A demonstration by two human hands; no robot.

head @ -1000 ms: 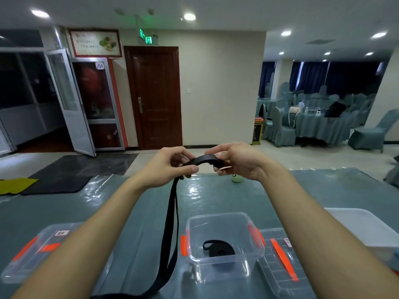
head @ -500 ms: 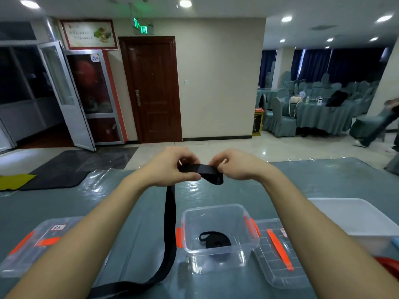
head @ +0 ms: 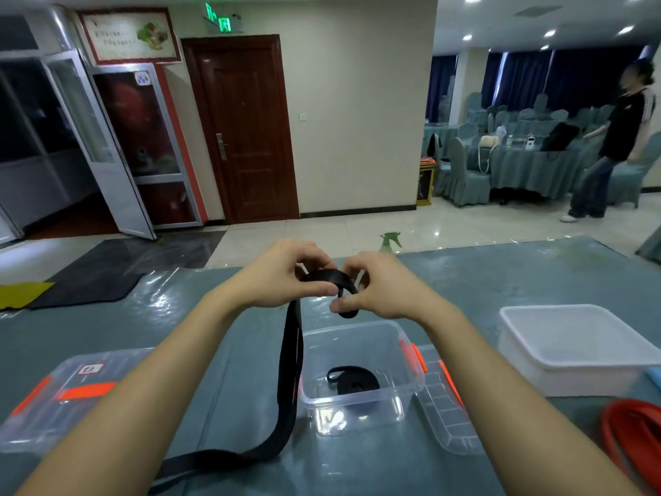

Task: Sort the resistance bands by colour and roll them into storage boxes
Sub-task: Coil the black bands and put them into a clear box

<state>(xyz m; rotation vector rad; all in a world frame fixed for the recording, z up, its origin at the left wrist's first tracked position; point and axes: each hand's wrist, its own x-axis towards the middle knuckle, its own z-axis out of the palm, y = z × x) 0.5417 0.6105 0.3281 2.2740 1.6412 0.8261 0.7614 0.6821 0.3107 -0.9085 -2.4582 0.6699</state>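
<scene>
left hand [head: 282,279] and right hand [head: 381,286] both pinch the black band [head: 291,352], first coil started above the clear box [head: 352,328]; tail trails on the counter [head: 500,281]. one black roll [head: 354,381] already boxed. red bands [head: 631,433] lie unsorted at right.

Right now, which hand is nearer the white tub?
Right. The right hand is left of the white tub; the left hand is farther left, beyond the black band they hold.

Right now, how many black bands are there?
2: the long band pinched by left hand and right hand; the rolled band inside the clear box. Others may be hidden.
</scene>
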